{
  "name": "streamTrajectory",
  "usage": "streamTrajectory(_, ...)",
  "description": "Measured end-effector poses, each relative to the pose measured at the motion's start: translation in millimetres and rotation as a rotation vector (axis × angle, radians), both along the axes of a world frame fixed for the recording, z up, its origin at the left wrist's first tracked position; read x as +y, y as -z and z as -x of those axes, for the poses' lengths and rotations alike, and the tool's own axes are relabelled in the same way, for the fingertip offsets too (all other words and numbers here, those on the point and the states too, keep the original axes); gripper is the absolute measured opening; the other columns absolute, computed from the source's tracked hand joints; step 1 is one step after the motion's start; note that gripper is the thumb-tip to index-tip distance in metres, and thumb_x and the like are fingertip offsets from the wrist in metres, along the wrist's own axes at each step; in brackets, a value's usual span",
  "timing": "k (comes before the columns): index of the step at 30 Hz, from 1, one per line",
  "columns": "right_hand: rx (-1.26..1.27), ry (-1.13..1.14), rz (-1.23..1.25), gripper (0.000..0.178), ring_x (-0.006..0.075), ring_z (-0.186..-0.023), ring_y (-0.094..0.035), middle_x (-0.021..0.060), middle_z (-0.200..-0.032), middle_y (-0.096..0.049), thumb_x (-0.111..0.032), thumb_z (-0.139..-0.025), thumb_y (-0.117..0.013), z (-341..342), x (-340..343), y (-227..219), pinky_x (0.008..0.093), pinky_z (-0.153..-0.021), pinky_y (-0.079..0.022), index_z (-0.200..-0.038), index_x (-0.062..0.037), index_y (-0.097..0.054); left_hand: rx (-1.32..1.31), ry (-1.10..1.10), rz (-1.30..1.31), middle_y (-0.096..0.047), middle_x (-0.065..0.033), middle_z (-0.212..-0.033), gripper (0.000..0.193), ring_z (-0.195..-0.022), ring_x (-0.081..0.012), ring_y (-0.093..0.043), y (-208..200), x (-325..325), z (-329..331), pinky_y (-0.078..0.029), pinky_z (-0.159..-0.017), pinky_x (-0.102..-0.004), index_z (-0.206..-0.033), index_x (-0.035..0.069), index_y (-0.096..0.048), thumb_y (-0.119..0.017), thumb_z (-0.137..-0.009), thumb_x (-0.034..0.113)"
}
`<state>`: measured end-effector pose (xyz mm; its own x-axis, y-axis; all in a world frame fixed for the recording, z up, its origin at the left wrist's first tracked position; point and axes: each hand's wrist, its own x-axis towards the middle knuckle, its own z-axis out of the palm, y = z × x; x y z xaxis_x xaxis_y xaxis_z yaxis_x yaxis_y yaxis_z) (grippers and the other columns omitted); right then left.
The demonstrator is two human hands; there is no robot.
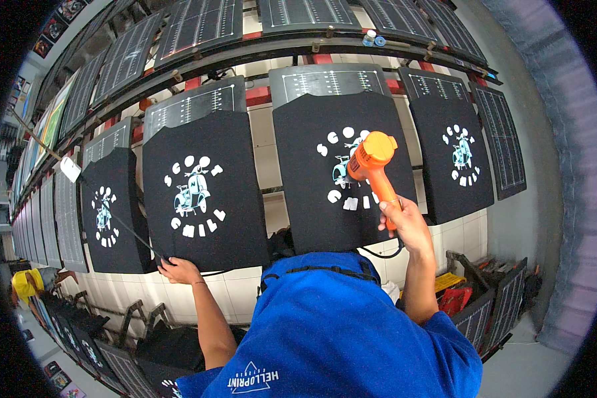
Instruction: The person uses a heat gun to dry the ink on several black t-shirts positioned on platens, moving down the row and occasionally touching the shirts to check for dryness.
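Note:
My right hand [408, 224] is wrapped round the handle of an orange heat gun [377, 151]. The gun's nozzle end is over the scooter print on a black shirt [298, 192], hiding part of the print. Off to the left, my left hand [179, 270] has its fingers closed on a black cable [129, 229]. That cable runs up and left to a white power socket [69, 168] hanging on a cord. Beside the hand lies another black shirt [235, 172] with a white and light-blue scooter print.
More printed black shirts lie on boards at the far left [99, 179] and right [471, 172]. Behind them runs a metal rail [259, 50] with bare grey boards. A small bottle [369, 38] stands on the rail. At lower left, a person in yellow [28, 284] bends over.

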<state>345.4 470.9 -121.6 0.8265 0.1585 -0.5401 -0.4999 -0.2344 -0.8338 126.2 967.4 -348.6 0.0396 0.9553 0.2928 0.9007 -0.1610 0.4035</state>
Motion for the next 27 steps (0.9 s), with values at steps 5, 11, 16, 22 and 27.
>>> streamTrajectory(5,0.025,-0.014,0.031,0.028,0.0076,-0.057,-0.058,-0.0019,-0.069,-0.057,-0.032,-0.089,-0.063,-8.7,0.7,-0.3,0.0202,-0.045,-0.040,-0.098,-0.0059,-0.058,-0.009,0.003,0.022,-0.038,-0.0195,-0.144,0.041,-0.131,-0.0342,-0.038,-4.2,-2.3,-1.6,-0.026,-0.107,-0.0454,-0.127,0.005,-0.055,-0.041,-0.094,0.025)
streamTrajectory(11,-0.015,-0.008,0.009,0.026,0.0083,-0.058,-0.059,-0.0015,-0.068,-0.057,-0.031,-0.090,-0.062,-18.2,5.8,4.0,0.0205,-0.044,-0.040,-0.098,-0.0062,-0.058,-0.034,-0.005,0.055,-0.037,-0.0193,-0.145,0.042,-0.131,-0.0341,-0.037,-11.5,-5.9,-5.8,-0.026,-0.107,-0.0452,-0.128,0.005,-0.055,-0.040,-0.095,0.026)
streamTrajectory(16,-0.052,0.011,0.032,0.025,0.0087,-0.057,-0.059,-0.0006,-0.068,-0.057,-0.029,-0.090,-0.062,-26.8,17.7,5.0,0.0209,-0.043,-0.039,-0.097,-0.0060,-0.057,-0.012,-0.020,0.032,-0.038,-0.0191,-0.144,0.042,-0.129,-0.0347,-0.039,-6.6,-2.8,-3.9,-0.027,-0.107,-0.0452,-0.127,0.005,-0.055,-0.040,-0.094,0.026)
streamTrajectory(22,-0.055,-0.010,0.001,0.024,0.0084,-0.057,-0.059,-0.0008,-0.068,-0.058,-0.029,-0.090,-0.062,-33.1,21.4,8.4,0.0199,-0.043,-0.039,-0.097,-0.0066,-0.058,-0.016,0.000,0.016,-0.038,-0.0204,-0.143,0.042,-0.129,-0.0343,-0.040,-8.4,-4.8,-4.7,-0.027,-0.107,-0.0457,-0.127,0.002,-0.054,-0.041,-0.094,0.026)
streamTrajectory(27,-0.045,-0.030,-0.021,0.025,0.0078,-0.057,-0.059,-0.0013,-0.068,-0.058,-0.030,-0.090,-0.062,-31.1,19.9,11.9,0.0197,-0.043,-0.040,-0.098,-0.0062,-0.058,0.000,0.009,-0.016,-0.039,-0.0209,-0.143,0.042,-0.130,-0.0340,-0.040,1.6,1.0,-0.6,-0.027,-0.106,-0.0466,-0.126,0.002,-0.054,-0.040,-0.094,0.025)
